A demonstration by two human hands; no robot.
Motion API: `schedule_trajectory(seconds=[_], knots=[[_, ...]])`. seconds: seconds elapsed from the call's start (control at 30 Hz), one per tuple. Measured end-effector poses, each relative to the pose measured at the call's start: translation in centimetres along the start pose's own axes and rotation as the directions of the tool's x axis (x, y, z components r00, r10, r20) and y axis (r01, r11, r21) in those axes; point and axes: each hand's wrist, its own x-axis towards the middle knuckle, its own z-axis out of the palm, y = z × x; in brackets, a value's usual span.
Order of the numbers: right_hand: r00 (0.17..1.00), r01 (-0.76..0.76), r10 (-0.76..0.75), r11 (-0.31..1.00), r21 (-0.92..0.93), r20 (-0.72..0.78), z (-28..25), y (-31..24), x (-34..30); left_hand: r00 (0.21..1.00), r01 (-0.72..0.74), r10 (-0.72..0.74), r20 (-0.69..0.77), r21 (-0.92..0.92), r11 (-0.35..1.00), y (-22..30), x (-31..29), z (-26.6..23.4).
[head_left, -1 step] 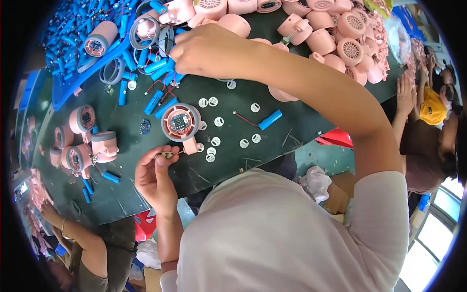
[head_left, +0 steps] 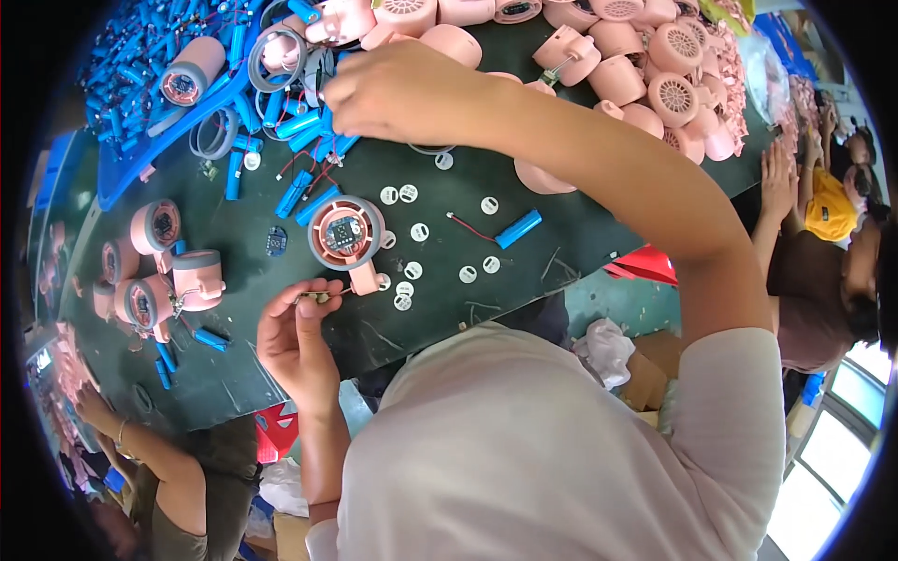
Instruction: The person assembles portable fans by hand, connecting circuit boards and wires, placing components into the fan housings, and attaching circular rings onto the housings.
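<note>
My left hand (head_left: pixel 304 341) pinches a small circuit board (head_left: pixel 319 296) between thumb and fingers. A thin wire runs from that board to the handle of a pink handheld fan (head_left: pixel 363 278). The fan lies on the table, its grey-rimmed round end up, with a dark round board (head_left: pixel 343 234) inside. My right hand (head_left: pixel 388 93) reaches across to the far side, over blue battery cells (head_left: pixel 304 136) with red and black leads. Its fingers are curled beside a grey ring (head_left: pixel 318 79); what they hold, if anything, is hidden.
A blue tray (head_left: pixel 117 178) heaped with battery cells stands at far left. Pink fan housings (head_left: pixel 617 79) pile up at far right. More fans (head_left: pixel 145 299) lie at left. White round stickers (head_left: pixel 419 232) and a wired battery (head_left: pixel 517 229) dot the table. Co-workers' arms (head_left: pixel 154 453) show at both sides.
</note>
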Motion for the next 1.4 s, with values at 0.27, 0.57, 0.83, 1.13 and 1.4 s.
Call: schedule_trajectory(seconds=[0.27,0.57,0.83,1.13,1.4], knots=[[0.964,-0.13,0.159,0.981,0.146,-0.213,0.4,0.7,-0.2,1.0,0.022,-0.022,0.001,-0.014,1.0,0.2,-0.1,-0.1],[0.615,-0.072,0.781,-0.085,0.994,0.112,-5.2,-4.2,-1.9,0.997,0.067,-0.065,0.05,-0.028,0.997,0.4,-0.2,0.6],[0.606,-0.022,0.79,-0.103,0.994,0.095,-5.2,-5.6,-2.8,0.996,0.049,-0.048,0.076,-0.006,0.999,0.2,0.3,0.8],[0.698,-0.429,0.716,0.413,0.803,0.005,-5.7,-11.1,-4.7,0.984,0.078,-0.077,0.159,-0.005,0.997,0.0,-0.4,1.8],[0.748,-0.382,0.654,0.564,0.732,-0.115,0.2,-16.0,-6.1,0.99,0.104,-0.091,0.107,-0.127,0.986,-0.5,-1.0,3.7]])
